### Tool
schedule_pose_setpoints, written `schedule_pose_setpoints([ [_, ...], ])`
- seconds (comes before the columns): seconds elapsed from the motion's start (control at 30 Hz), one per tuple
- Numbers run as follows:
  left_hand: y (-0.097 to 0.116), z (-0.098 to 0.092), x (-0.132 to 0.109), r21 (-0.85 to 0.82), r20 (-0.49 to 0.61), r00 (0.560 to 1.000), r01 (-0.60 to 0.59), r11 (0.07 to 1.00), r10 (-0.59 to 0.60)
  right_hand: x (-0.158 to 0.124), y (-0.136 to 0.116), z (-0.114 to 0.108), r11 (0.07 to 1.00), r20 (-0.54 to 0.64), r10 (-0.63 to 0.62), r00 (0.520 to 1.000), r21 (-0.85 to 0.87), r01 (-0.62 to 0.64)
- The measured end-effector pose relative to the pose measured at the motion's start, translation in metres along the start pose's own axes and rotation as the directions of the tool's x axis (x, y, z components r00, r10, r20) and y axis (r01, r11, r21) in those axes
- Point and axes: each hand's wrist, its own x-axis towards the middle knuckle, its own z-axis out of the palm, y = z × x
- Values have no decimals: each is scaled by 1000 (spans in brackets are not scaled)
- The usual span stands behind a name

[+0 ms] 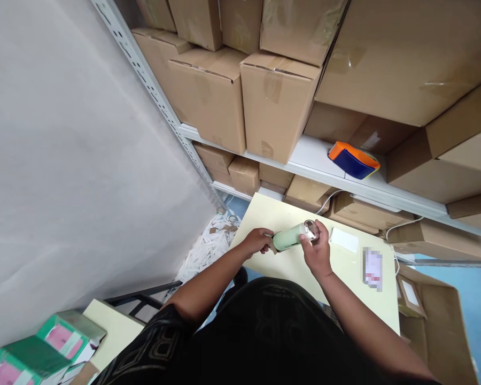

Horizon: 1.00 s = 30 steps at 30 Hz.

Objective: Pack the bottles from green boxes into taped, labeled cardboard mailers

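A pale green cylindrical bottle (pixel 287 238) with a shiny, clear-looking cap (pixel 310 230) is held tilted above the cream table (pixel 260 214). My right hand (pixel 318 252) grips the cap end, thumb on the near side and fingers around the far side. At the bottle's other end, my left hand (pixel 260 242) has its fingers closed on a small brown cardboard piece (pixel 273 246) that touches the base. Part of that piece is hidden by the fingers. A white flat pad (pixel 344 239) lies on the table just right of my right hand.
A blurred-out pale item (pixel 372 268) lies farther right on the table. Behind it, a metal shelf (pixel 272 163) carries several cardboard boxes (pixel 278 107) and an orange-and-blue holder (pixel 355 160). Paper scraps (pixel 203 248) cover the floor at left. An open carton (pixel 439 310) stands at right.
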Motion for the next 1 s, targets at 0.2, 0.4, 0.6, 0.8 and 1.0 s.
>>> schedule_pose_setpoints([
  [0.2, 1, -3, 2, -69, 42, 998, 52, 996, -49, -16, 2, 10, 960, 208, -172, 963, -184, 212],
  [0.4, -7, -3, -2, 16, 52, 998, 21, 1000, -22, -19, 35, 26, 822, 360, -240, 902, -418, 386],
  [0.6, -19, 2, -7, 58, 63, 997, -57, 997, 54, -26, 58, 23, 771, 426, -242, 872, -460, 439],
  [0.8, -20, 2, -5, 168, 90, 991, -111, 979, 97, -24, 60, 21, 726, 447, -234, 864, -510, 460],
  [1.0, -23, 4, -6, 251, 128, 981, -172, 953, 144, -24, 57, 18, 779, 496, -197, 846, -445, 442],
])
